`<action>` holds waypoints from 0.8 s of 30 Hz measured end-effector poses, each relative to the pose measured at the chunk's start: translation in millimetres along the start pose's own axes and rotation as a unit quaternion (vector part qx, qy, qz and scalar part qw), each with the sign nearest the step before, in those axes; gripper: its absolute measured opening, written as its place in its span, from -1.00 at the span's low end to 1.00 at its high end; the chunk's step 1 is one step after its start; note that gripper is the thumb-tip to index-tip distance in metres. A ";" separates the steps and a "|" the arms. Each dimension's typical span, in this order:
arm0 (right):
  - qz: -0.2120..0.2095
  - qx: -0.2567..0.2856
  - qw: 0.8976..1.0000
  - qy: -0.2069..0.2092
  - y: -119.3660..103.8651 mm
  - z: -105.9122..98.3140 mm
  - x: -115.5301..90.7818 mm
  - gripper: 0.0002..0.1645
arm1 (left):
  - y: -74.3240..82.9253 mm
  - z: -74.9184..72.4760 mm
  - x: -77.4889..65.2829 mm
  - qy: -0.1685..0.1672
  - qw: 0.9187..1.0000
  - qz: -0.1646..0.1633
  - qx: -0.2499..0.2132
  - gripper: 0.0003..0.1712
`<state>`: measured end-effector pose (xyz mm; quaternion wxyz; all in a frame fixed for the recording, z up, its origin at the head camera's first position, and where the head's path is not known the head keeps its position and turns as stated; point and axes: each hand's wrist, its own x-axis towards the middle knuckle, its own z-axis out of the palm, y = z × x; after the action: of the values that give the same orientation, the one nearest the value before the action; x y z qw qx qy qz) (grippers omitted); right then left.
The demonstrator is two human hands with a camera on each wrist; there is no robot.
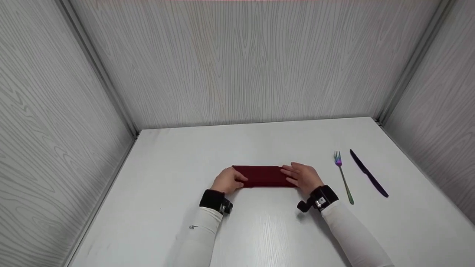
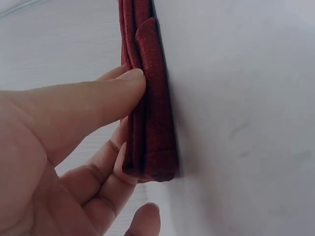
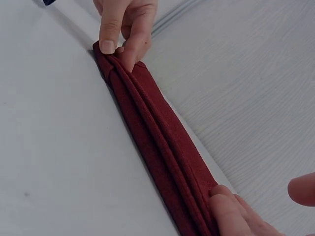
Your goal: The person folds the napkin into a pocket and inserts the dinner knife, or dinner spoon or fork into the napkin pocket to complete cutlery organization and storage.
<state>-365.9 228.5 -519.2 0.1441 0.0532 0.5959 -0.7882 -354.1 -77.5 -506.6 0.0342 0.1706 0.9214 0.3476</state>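
Note:
A dark red folded cloth (image 1: 264, 176), a long flat strip with several layers showing along its near edge, lies on the white table. At its left end my left hand (image 1: 225, 180) pinches the layers; in the left wrist view the thumb presses on the edge of the cloth (image 2: 157, 108), with fingers behind and below. My right hand (image 1: 305, 177) touches the opposite end with its fingers fairly straight. In the right wrist view those fingers rest on the cloth (image 3: 152, 128), and the thumb (image 3: 302, 189) stands apart from it.
To the right on the table (image 1: 156, 207) lie a rainbow-coloured fork (image 1: 338, 161) and, beyond it, a dark purple knife (image 1: 366, 172). Grey wood-grain panels (image 1: 237, 63) close off the back and both sides. Each wrist wears a black strap with a small camera.

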 end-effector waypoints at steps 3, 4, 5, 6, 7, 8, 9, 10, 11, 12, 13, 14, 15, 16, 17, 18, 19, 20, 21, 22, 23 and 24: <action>-0.004 -0.006 1.000 -0.007 2.0 0.8 0.3 -0.30 | -2.1 -0.2 -0.4 -0.001 1.000 0.005 -0.015 -0.76; -0.005 -0.007 1.000 -0.009 2.4 0.9 0.5 -0.28 | -2.7 0.1 -0.1 -0.001 1.000 0.007 -0.017 -0.76; -0.005 -0.009 1.000 -0.011 2.6 0.9 0.8 -0.26 | -2.8 0.0 -0.2 -0.002 1.000 0.009 -0.019 -0.76; -0.005 -0.010 1.000 -0.014 2.5 0.6 1.1 -0.24 | -3.0 -0.2 -0.2 -0.003 1.000 0.011 -0.019 -0.76; -0.004 -0.011 1.000 -0.014 2.1 0.5 1.4 -0.24 | -3.2 -0.2 0.0 -0.004 1.000 0.014 -0.020 -0.76; -0.003 -0.013 1.000 -0.014 1.8 0.5 1.5 -0.24 | -3.3 0.1 0.3 -0.005 1.000 0.015 -0.020 -0.76; -0.001 -0.014 1.000 -0.012 1.4 0.4 1.4 -0.25 | -3.3 0.3 0.5 -0.007 1.000 0.015 -0.021 -0.75; -0.001 -0.018 1.000 -0.013 0.8 0.4 1.1 -0.24 | -3.1 0.6 0.7 -0.008 1.000 0.016 -0.021 -0.75; 0.000 -0.019 1.000 -0.012 0.4 0.5 0.8 -0.25 | -2.8 0.7 0.8 -0.010 1.000 0.016 -0.021 -0.75; 0.001 -0.020 1.000 -0.010 -0.1 1.1 0.4 -0.26 | -2.6 1.0 0.9 -0.011 1.000 0.014 -0.021 -0.76; 0.001 -0.022 1.000 -0.007 -0.6 1.9 0.2 -0.28 | -2.4 1.3 1.0 -0.012 1.000 0.012 -0.021 -0.76; 0.001 -0.022 1.000 -0.005 -1.2 3.0 -0.1 -0.29 | -2.2 1.5 1.0 -0.012 1.000 0.007 -0.022 -0.76; 0.001 -0.026 1.000 -0.001 -2.0 4.7 -0.5 -0.30 | -2.1 1.6 1.1 -0.012 1.000 0.004 -0.022 -0.76; -0.001 -0.034 0.999 0.003 -2.9 6.8 -0.9 -0.32 | -1.9 1.6 1.1 -0.012 1.000 0.001 -0.022 -0.76; -0.004 -0.044 0.999 0.013 -3.8 9.5 -1.6 -0.34 | -1.6 1.6 1.1 -0.012 1.000 -0.002 -0.023 -0.77; -0.009 -0.059 0.998 0.020 -5.3 13.0 -2.2 -0.34 | -1.3 1.5 1.0 -0.011 1.000 -0.004 -0.022 -0.77; -0.017 -0.076 0.997 0.025 -6.8 16.9 -2.5 -0.34 | -0.9 1.3 0.9 -0.011 1.000 -0.005 -0.021 -0.77; -0.027 -0.094 0.995 0.031 -8.3 21.6 -2.6 -0.35 | -0.4 1.2 0.8 -0.010 1.000 -0.005 -0.021 -0.77; -0.040 -0.116 0.992 0.037 -9.5 27.0 -2.7 -0.37 | 0.0 1.2 0.9 -0.009 1.000 -0.004 -0.020 -0.77; -0.053 -0.138 0.988 0.040 -10.4 32.8 -2.5 -0.40 | 0.7 1.1 0.8 -0.009 1.000 -0.003 -0.019 -0.76; -0.067 -0.162 0.984 0.040 -10.8 38.8 -1.9 -0.43 | 1.2 1.2 0.9 -0.009 1.000 -0.002 -0.019 -0.76; -0.082 -0.184 0.979 0.039 -10.5 45.2 -0.5 -0.47 | 1.5 1.4 1.1 -0.009 1.000 0.000 -0.017 -0.76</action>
<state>-364.5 188.1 -496.5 0.0635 0.0074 0.7381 -0.6716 -354.5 -75.1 -506.6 0.0450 0.1729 0.9149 0.3620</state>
